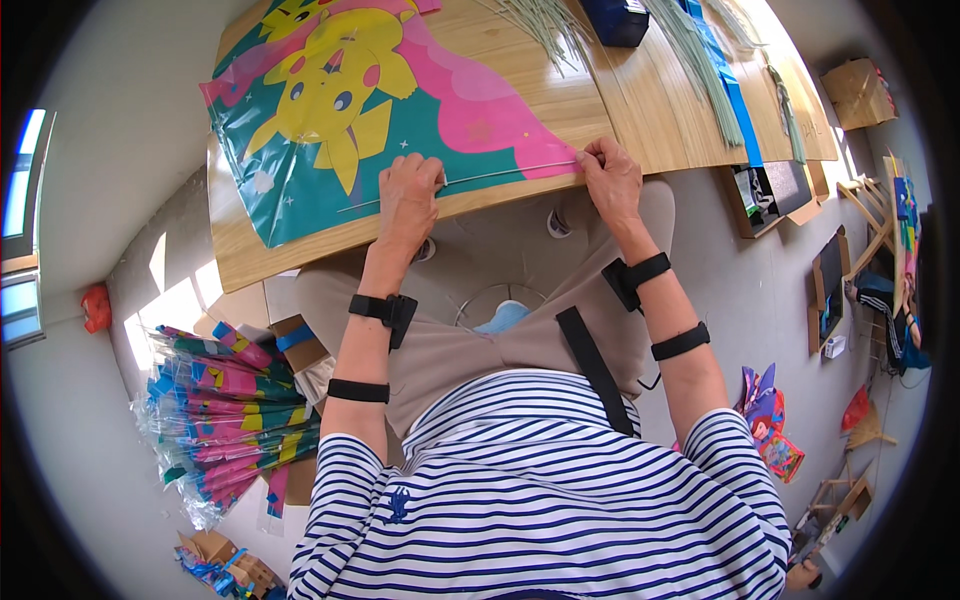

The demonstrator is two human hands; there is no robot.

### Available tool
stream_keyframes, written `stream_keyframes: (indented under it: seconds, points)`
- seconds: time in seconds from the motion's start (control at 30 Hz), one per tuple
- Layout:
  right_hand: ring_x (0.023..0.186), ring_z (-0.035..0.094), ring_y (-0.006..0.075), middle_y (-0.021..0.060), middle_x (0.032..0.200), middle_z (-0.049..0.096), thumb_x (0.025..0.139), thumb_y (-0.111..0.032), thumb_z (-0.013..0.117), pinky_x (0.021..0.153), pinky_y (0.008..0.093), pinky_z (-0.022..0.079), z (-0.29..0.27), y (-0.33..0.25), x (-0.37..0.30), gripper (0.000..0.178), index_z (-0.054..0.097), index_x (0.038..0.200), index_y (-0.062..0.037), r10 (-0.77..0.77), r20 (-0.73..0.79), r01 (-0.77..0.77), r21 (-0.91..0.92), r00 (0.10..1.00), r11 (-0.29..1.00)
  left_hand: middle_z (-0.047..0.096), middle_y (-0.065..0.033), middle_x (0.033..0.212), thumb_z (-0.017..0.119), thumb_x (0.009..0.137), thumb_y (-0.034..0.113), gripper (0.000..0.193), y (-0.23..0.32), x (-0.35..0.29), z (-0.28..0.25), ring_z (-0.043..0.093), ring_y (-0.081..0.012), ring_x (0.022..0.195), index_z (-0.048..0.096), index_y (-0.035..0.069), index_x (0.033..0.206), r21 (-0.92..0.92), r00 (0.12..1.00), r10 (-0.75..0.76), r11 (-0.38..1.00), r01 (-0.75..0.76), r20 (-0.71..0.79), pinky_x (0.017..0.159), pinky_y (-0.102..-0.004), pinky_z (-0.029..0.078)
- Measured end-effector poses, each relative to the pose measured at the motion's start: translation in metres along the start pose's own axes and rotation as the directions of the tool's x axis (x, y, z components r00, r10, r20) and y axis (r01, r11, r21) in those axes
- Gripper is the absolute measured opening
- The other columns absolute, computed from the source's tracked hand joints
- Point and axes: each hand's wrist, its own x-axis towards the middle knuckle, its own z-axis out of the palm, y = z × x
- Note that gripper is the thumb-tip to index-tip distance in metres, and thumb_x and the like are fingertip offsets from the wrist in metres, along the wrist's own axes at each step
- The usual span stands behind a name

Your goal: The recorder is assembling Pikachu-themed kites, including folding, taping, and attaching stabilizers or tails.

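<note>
At the near table edge: I see both hands working one thin rod across a kite sheet.
Left pile: folded colourful kites stacked on the floor, well apart from the hands.
Kite sheet: glossy plastic, teal ground, yellow cartoon figure, pink band; lies flat on the wooden table, lower edge near the table rim.
Left hand: fingers curled, pressing down on the sheet's lower edge over the rod; I can't tell if it pinches the rod or just pins it.
Rod: thin, pale, straight; long axis runs left-right along the sheet's lower edge, rising slightly toward the right.
Right hand: fingertips pinched shut on the rod's right end at the sheet's pink corner.
Key relation: rod spans between the hands, directly ahead of the body; each hand sits on one end, neither clearly nearer.
Spare rods: pale green bundle farther back on the table, right side.
</note>
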Motion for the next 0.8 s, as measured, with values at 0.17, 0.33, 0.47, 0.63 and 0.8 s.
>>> stream_keyframes:
  seconds: [0.17, 0.33, 0.47, 0.63, 0.8]
  points:
    - [0.071, 0.066, 0.0274, 0.0116, 0.074, 0.068, 0.082, -0.021, 0.074, 0.067, 0.0372, 0.051, -0.002, -0.003, -0.001, 0.017, 0.068, 0.084, -0.005, 0.004, -0.016, -0.004, 0.001, 1.0, 1.0, 0.056, -0.0061, 0.084, 0.063, 0.081, 0.003, 0.007, 0.003, 0.0, -0.001, 0.055, -0.0285, 0.089, 0.06, 0.009, 0.084, -0.036, 1.0, -0.022, 0.999, 0.022, -0.003, 0.08, -0.042, 0.04]
    - [0.071, 0.066, 0.0269, 0.0113, 0.073, 0.067, 0.083, -0.022, 0.074, 0.067, 0.037, 0.051, -0.003, -0.004, -0.001, 0.019, 0.068, 0.084, -0.0048, 0.02, 0.001, -0.02, 0.006, 1.0, 1.0, 0.057, -0.0064, 0.083, 0.063, 0.082, 0.004, 0.005, 0.003, 0.0, -0.002, 0.055, -0.0287, 0.088, 0.061, 0.008, 0.084, -0.063, 0.999, -0.036, 0.997, 0.035, -0.015, 0.08, -0.0414, 0.04]
    - [0.069, 0.063, 0.0172, 0.0074, 0.072, 0.066, 0.085, -0.019, 0.073, 0.067, 0.0318, 0.051, -0.003, -0.004, -0.001, 0.017, 0.068, 0.089, -0.0035, 0.015, 0.017, -0.015, -0.004, 1.0, 1.0, 0.057, -0.0083, 0.083, 0.064, 0.08, 0.003, 0.006, 0.002, -0.001, -0.006, 0.055, -0.0305, 0.086, 0.061, 0.007, 0.083, -0.092, 0.998, -0.032, 0.995, 0.027, -0.049, 0.077, -0.0426, 0.041]
    - [0.067, 0.063, 0.0209, 0.0106, 0.071, 0.066, 0.084, -0.017, 0.071, 0.065, 0.0353, 0.05, -0.015, -0.007, 0.001, 0.017, 0.068, 0.086, 0.0, 0.189, 0.119, -0.215, 0.272, 0.975, 0.938, 0.056, -0.0078, 0.085, 0.064, 0.082, 0.004, 0.005, 0.008, -0.01, -0.014, 0.054, -0.0295, 0.089, 0.061, 0.008, 0.085, -0.091, 0.996, -0.068, 0.994, 0.062, -0.063, 0.081, -0.0426, 0.041]
    - [0.07, 0.064, 0.0194, 0.012, 0.075, 0.069, 0.084, -0.017, 0.072, 0.067, 0.034, 0.052, -0.032, 0.014, 0.044, 0.019, 0.07, 0.087, 0.0015, 0.173, -0.001, -0.166, 0.29, 0.985, 0.942, 0.055, -0.0091, 0.083, 0.065, 0.08, 0.003, 0.006, 0.021, -0.038, -0.032, 0.053, -0.0305, 0.086, 0.061, 0.006, 0.082, -0.179, 0.995, -0.089, 0.981, 0.08, -0.043, 0.078, -0.043, 0.039]
